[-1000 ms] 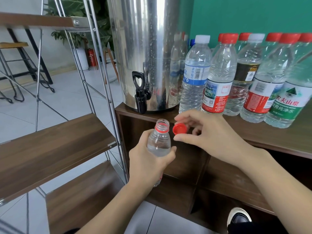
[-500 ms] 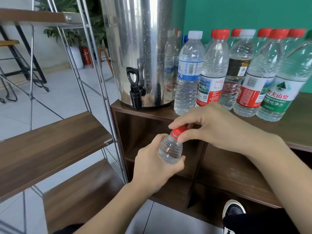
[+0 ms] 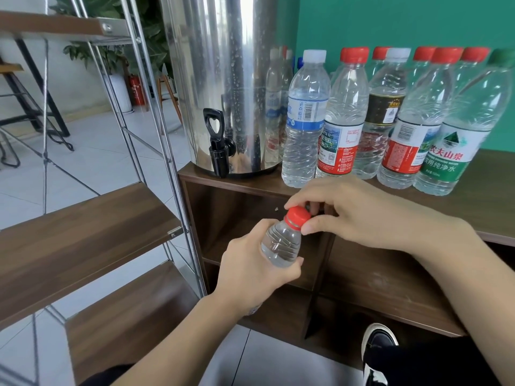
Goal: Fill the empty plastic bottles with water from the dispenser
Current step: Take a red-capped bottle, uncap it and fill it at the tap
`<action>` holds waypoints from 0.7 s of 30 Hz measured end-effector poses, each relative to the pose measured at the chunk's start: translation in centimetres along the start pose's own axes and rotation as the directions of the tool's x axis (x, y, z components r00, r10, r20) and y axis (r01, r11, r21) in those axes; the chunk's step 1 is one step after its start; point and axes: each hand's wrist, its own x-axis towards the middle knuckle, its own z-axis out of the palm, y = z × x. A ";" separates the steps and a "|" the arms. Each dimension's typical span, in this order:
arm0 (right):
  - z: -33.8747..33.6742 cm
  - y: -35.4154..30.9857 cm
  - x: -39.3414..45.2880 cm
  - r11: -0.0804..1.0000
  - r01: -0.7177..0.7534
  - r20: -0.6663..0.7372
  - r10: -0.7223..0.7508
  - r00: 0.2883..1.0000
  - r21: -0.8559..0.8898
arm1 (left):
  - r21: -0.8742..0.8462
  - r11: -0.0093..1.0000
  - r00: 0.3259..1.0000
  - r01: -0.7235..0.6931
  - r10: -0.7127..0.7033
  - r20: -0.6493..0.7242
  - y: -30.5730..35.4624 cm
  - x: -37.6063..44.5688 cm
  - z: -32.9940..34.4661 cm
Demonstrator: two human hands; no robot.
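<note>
Pinching the red cap (image 3: 298, 215) between thumb and fingertips, right hand (image 3: 359, 215) arched over the tilted bottle (image 3: 282, 243); left hand (image 3: 256, 270) wrapped round its body, near the cabinet (image 3: 390, 280). Reads "农夫山泉" on the green-labelled bottle (image 3: 457, 146), right of the dispenser (image 3: 223, 79).
</note>
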 end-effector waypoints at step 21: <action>0.6 -1.5 0.9 0.999 -0.031 -0.177 0.032 0.984 0.008 | -0.034 0.999 0.985 0.012 -0.017 -0.172 2.7 -1.1 0.5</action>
